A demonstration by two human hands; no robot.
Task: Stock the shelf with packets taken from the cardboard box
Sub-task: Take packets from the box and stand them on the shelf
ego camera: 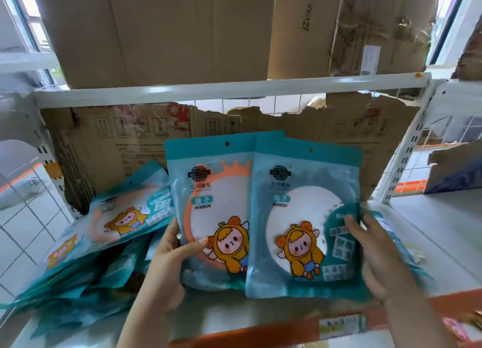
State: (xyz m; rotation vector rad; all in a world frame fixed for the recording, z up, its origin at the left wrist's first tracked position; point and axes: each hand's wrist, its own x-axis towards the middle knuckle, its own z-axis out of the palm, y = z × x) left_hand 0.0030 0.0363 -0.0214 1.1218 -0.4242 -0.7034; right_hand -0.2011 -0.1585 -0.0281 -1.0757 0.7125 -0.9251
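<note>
Two teal packets stand upright side by side on the white shelf (443, 230), near its front edge, both printed "MIRROR" with a cartoon figure in a yellow hood.

The left packet (208, 191) shows an orange ring behind its clear window. The left hand (167, 264) pinches it at the lower left corner, the thumb laid across the front and the fingers hidden behind.

The right packet (307, 217) shows a white disc and overlaps the left packet's right edge. The right hand (375, 259) grips it by the right edge, the thumb on the front and the fingers wrapped behind. Whether the bottom edges of the two packets touch the shelf cannot be told.

A pile of like packets (104, 233) lies tilted and loosely stacked at the left end of the same shelf, just beside the left hand. One further packet (399, 243) lies flat behind the right hand.

A torn cardboard sheet (117, 139) stands against the back of the shelf, its upper edge ragged. Above it runs a white rail (208, 91), and large cardboard boxes (169, 29) rest on the level over that. An orange strip (260, 332) with a price label runs along the shelf's front edge. A slotted white post (407, 149) rises at the right.
</note>
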